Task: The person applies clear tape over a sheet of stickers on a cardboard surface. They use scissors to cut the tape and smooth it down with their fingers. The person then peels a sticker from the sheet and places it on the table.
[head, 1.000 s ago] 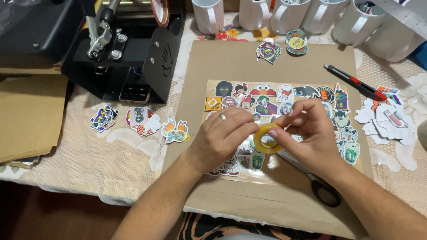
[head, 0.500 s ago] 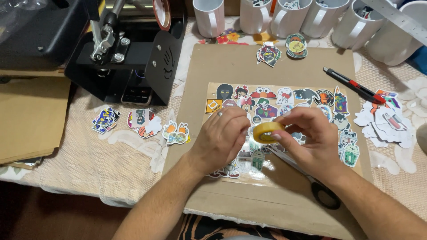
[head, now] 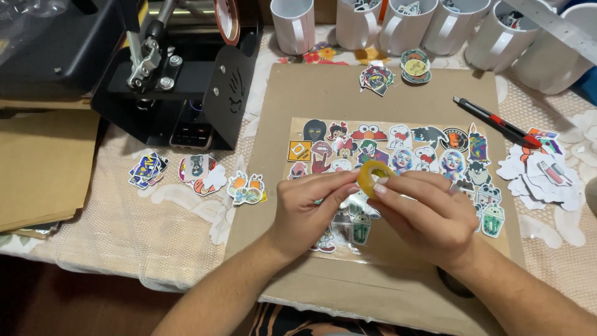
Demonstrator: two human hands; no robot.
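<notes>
My right hand (head: 426, 214) grips a small yellow roll of tape (head: 371, 176) between thumb and fingers. My left hand (head: 306, 208) meets it from the left, its fingertips pinching at the roll's edge. Both hands hover over a sheet of colourful cartoon stickers (head: 398, 152) that lies on a brown cardboard mat (head: 323, 93). The lower stickers are partly hidden under my hands.
A black press machine (head: 180, 81) stands at the back left. Several white mugs (head: 373, 22) line the far edge. A red and black craft knife (head: 494, 121) lies right of the sheet. Loose stickers (head: 199, 174) sit on the lace cloth, paper scraps (head: 547, 174) at right.
Both hands with the tape roll have lifted slightly and shifted toward me; the roll is now turned more on edge, with the left fingertips at its rim.
</notes>
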